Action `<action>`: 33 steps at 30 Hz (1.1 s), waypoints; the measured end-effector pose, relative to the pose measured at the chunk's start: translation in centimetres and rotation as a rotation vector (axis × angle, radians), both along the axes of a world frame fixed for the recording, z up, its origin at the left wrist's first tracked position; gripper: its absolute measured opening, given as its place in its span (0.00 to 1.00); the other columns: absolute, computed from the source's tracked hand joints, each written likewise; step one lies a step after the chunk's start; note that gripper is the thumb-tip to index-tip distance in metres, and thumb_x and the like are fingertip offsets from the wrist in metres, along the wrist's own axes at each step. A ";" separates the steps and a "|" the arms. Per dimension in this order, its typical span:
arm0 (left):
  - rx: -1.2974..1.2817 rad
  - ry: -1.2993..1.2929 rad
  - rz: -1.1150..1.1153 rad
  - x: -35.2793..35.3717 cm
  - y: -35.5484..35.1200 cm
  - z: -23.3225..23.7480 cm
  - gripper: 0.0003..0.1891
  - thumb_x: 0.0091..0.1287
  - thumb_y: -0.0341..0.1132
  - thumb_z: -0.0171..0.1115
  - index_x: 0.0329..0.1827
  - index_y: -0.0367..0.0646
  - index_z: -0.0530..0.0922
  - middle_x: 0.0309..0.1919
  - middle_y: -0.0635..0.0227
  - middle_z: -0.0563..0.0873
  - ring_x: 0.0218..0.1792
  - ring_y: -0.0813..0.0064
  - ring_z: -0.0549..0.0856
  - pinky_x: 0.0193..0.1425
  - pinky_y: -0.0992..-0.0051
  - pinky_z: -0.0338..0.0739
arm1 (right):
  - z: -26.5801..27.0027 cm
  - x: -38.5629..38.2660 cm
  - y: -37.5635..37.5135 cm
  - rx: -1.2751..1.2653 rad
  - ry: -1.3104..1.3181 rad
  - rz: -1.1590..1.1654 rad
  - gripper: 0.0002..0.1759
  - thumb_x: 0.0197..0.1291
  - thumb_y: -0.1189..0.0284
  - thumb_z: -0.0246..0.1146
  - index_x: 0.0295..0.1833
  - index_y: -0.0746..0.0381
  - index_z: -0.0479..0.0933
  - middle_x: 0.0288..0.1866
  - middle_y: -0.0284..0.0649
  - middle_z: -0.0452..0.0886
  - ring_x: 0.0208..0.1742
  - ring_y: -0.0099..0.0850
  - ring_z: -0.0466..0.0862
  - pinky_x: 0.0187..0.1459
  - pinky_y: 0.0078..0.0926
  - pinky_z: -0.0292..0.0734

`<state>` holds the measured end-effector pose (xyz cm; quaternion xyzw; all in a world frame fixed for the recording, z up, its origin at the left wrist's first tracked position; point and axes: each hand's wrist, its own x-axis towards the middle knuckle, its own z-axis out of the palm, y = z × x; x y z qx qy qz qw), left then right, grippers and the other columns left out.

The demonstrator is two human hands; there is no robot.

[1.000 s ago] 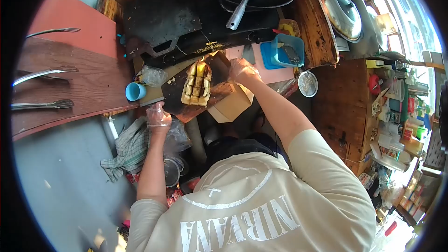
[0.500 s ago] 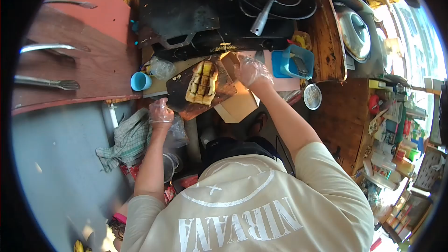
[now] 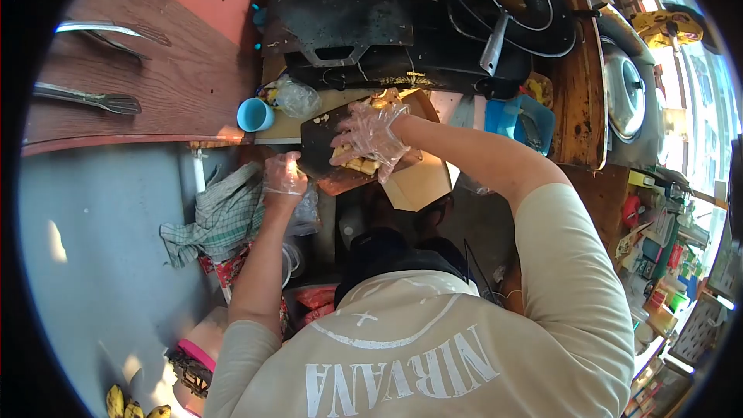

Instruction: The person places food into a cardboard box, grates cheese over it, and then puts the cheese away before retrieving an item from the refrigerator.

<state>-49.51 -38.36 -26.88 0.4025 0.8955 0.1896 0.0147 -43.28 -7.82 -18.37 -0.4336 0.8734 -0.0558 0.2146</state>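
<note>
My left hand (image 3: pixel 285 175), in a clear plastic glove, is closed at the left end of a dark cutting board (image 3: pixel 317 138), apparently round its handle. Cut toast (image 3: pixel 361 165), browned on top with pale sides, lies on the board. Over it my right hand (image 3: pixel 376 137), also gloved in clear plastic, is spread with the fingers apart and touching the pieces, hiding most of them. Just right of the board, partly beneath my right forearm, is an open brown cardboard box (image 3: pixel 418 183).
A black griddle (image 3: pixel 340 19) and stacked frying pans (image 3: pixel 518 0) stand beyond the board. Nearby are a light-blue cup (image 3: pixel 255 114), a plastic bag (image 3: pixel 298 98) and a blue container (image 3: pixel 534 120). Tongs (image 3: pixel 93 98) lie on the left wooden counter; a checked cloth (image 3: pixel 217 213) hangs below.
My right hand has moved left from the box onto the toast, covering it. My left hand stays at the board's end. The whole view has shifted slightly.
</note>
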 end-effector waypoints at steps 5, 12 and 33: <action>0.021 0.009 0.033 0.3 0.0 -0.3 0.26 0.41 0.24 0.69 0.48 0.43 0.80 0.42 0.55 0.86 0.49 0.50 0.82 0.58 0.55 0.75 | -2.0 0.3 -0.5 -0.003 0.041 -0.050 0.50 0.52 0.34 0.64 0.79 0.33 0.59 0.78 0.35 0.65 0.76 0.42 0.65 0.75 0.62 0.49; 0.019 0.012 0.011 0.1 -0.1 -0.5 0.24 0.45 0.26 0.68 0.50 0.47 0.79 0.42 0.59 0.85 0.49 0.51 0.80 0.58 0.55 0.74 | -2.1 2.5 -1.9 0.043 0.111 -0.394 0.50 0.53 0.35 0.61 0.81 0.38 0.58 0.74 0.36 0.68 0.73 0.42 0.68 0.71 0.64 0.55; -0.496 0.012 0.379 7.4 -5.8 18.3 0.27 0.48 0.28 0.75 0.53 0.45 0.77 0.43 0.56 0.87 0.48 0.56 0.85 0.61 0.58 0.71 | -2.6 3.9 3.7 0.215 -0.063 -0.669 0.47 0.57 0.42 0.60 0.80 0.47 0.60 0.77 0.40 0.68 0.76 0.46 0.68 0.69 0.57 0.64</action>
